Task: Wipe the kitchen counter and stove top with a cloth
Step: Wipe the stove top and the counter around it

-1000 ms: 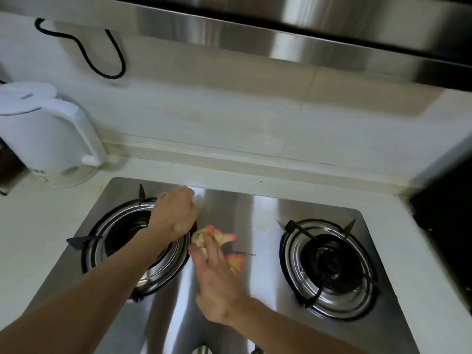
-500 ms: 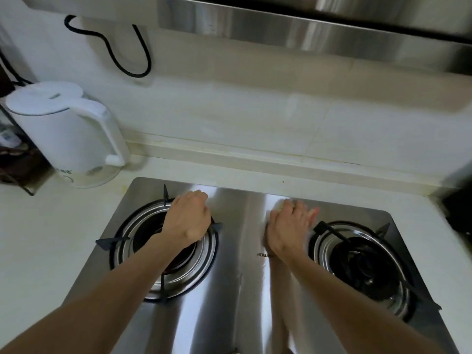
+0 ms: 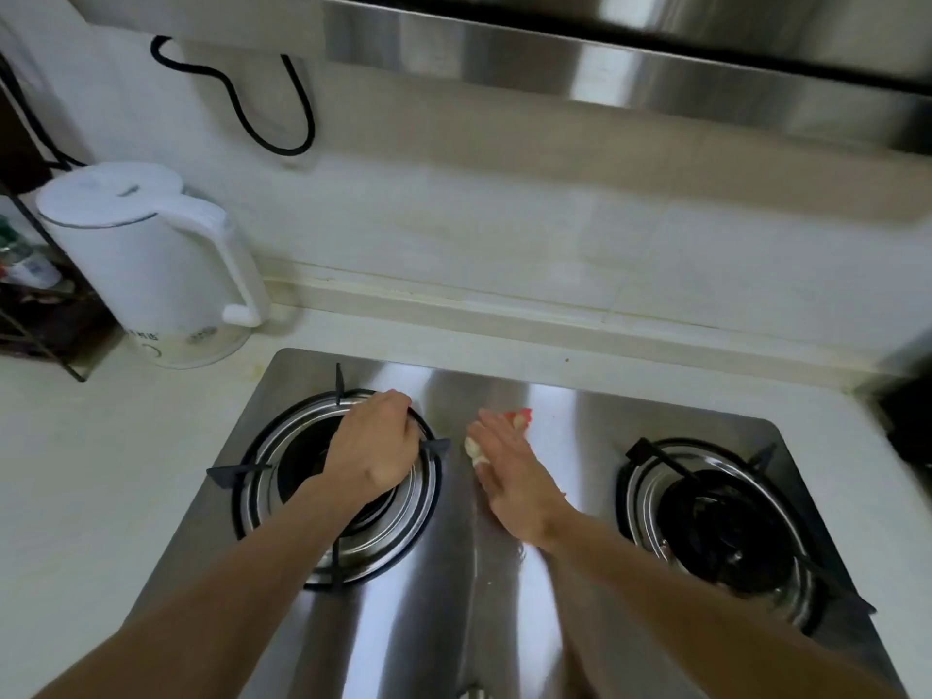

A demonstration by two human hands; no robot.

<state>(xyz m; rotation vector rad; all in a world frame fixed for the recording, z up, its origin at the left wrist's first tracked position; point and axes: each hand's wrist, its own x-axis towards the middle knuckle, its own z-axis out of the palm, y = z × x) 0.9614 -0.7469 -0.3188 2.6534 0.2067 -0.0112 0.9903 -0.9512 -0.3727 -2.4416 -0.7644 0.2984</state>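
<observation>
Cloth (image 3: 519, 417), pale with a pink-red edge, pressed flat on the steel strip between the two burners of the stove top (image 3: 504, 597), mostly hidden, showing only past the fingertips and at the thumb side. Covered by the right hand (image 3: 514, 471), palm down, fingers stretched out together and pushing onto the cloth rather than curled around it. Just to the left, left hand (image 3: 375, 454) curled into a loose fist over the left burner (image 3: 282, 476), knuckles up, touching or resting on the black pan support; whether anything is gripped inside the fist cannot be told. Both forearms bare, reaching in from the bottom edge. Right burner (image 3: 726, 532) uncovered, well apart from either hand. Around the steel plate, pale counter (image 3: 101, 471). On the counter at the far left corner of the stove, white electric kettle (image 3: 146, 264), upright, handle turned toward the stove. Beyond the kettle, dark wire rack (image 3: 35, 315) holding blurred items. Behind everything, light tiled wall (image 3: 504, 234) with a looping black cord (image 3: 262, 118), and above it the shiny range hood (image 3: 655, 58)
</observation>
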